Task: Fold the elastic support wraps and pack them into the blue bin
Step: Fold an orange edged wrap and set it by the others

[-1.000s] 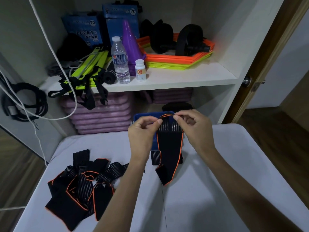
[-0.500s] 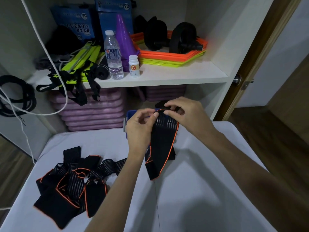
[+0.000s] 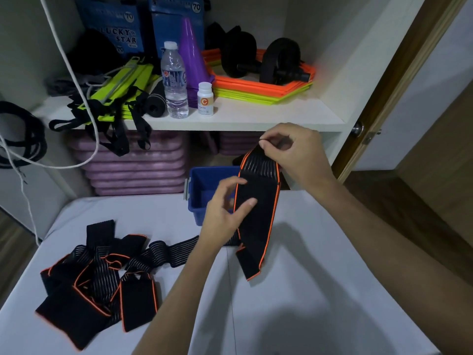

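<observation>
Right hand (image 3: 294, 152) pinches the wrap (image 3: 258, 198) top, hanging it straight; left hand (image 3: 225, 208), loosely spread, steadies it before the bin (image 3: 202, 185).

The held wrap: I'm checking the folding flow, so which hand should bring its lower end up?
Left hand: it sits lower beside the wrap, while the right hand pinches the top edge.

Shelf (image 3: 243, 119) holds water bottle (image 3: 174, 80), purple cone (image 3: 190, 47), white pill bottle (image 3: 205, 98), dumbbell (image 3: 261, 57). Pink mats (image 3: 133, 167) stacked underneath.
</observation>
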